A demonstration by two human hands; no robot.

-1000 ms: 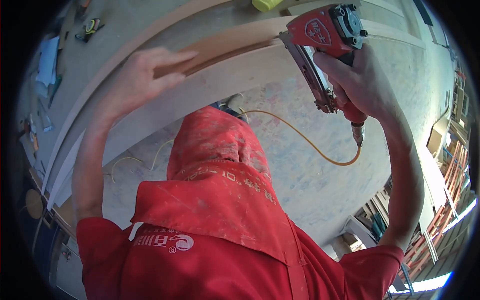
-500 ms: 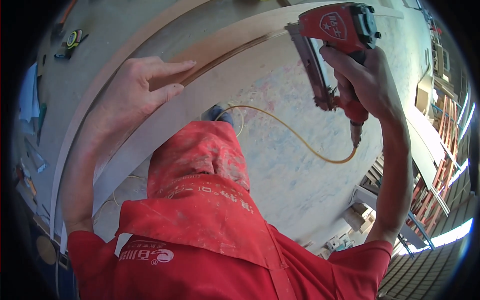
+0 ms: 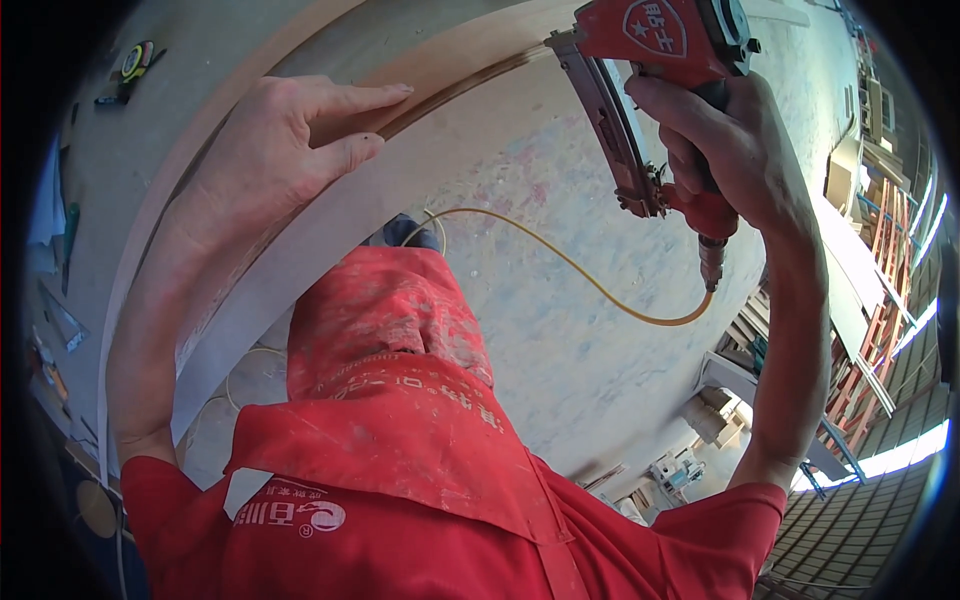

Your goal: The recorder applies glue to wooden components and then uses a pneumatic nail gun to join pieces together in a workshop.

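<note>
My right hand (image 3: 725, 140) is wrapped round the handle of a red nail gun (image 3: 640, 45). The gun's nose meets the far end of a thin brown wooden edge (image 3: 470, 88) that runs along a long pale board (image 3: 300, 255). A slanted dark magazine (image 3: 612, 130) hangs below the gun's body. My left hand (image 3: 285, 140) lies on the board, thumb and forefinger stretched out and apart on either side of the brown edge; its other fingers are mostly hidden.
A yellow air hose (image 3: 560, 255) curves from the gun's grip across the paint-stained floor (image 3: 560, 370). A tape measure (image 3: 132, 65) and a green-handled tool (image 3: 70, 240) lie at left. Stacked boards and orange metal frames (image 3: 885, 245) stand at right.
The nail gun has shifted slightly left and up in view, its nose now at the brown edge. My left hand has slid a little to the right along the board.
</note>
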